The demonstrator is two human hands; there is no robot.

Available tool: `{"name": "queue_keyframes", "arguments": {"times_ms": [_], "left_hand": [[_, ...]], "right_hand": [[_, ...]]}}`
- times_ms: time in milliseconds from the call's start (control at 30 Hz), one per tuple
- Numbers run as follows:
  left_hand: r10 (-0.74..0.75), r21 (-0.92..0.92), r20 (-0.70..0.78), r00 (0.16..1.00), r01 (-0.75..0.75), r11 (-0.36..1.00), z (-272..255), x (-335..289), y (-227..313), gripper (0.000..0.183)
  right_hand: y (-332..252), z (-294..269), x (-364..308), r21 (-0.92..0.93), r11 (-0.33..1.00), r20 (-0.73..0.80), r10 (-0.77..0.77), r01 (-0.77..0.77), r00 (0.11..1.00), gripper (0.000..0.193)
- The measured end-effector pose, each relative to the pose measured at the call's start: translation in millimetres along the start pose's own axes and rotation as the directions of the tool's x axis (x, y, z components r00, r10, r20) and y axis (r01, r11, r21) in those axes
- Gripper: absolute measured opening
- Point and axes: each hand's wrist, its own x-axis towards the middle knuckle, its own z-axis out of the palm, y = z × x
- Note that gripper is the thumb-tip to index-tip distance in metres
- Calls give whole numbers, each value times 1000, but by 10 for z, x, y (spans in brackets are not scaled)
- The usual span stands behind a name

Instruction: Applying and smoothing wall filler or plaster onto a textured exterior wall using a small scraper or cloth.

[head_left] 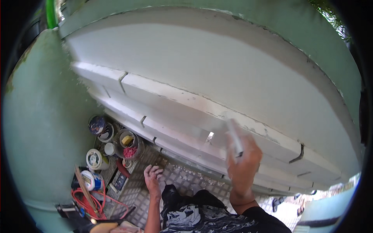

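My right hand (245, 155) is raised against the white wall with stepped ledges (175, 97), its fingers closed around a flat, pale grey, bar-shaped hand tool (234, 136). Motion smears both hand and tool, so the tool's exact kind is unclear. The tool is at the edge of a ledge that has chipped, greyish patches. My left hand (154, 175) hangs low over the tiled floor and holds nothing. Its fingers are loosely bent and apart, with whitish dust on them.
At left stand a clear tub (130, 144) with a yellow sponge and a pink item, a white-lidded bucket (95, 159) and several other containers. A red cord (83, 202) lies coiled near sticks. A green rounded wall (46, 116) borders the left. Debris dots the tiled floor (186, 174).
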Motion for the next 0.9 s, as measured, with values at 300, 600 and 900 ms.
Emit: {"name": "queue_keyframes", "arguments": {"times_ms": [300, 600, 900], "left_hand": [[456, 216, 459, 763, -594, 775, 32, 1590, 1203, 44], [765, 324, 628, 143, -942, -90, 460, 2774, 2357, 33], [764, 248, 638, -93, -915, -319, 711, 3687, 2205, 39]], "right_hand": [[-335, 390, -23, -147, 981, -199, 95, -125, 975, 34], [-485, 743, -29, -203, 940, -439, 163, -274, 884, 26], [-660, 918, 69, -2, 870, -605, 392, -493, 693, 24]]}}
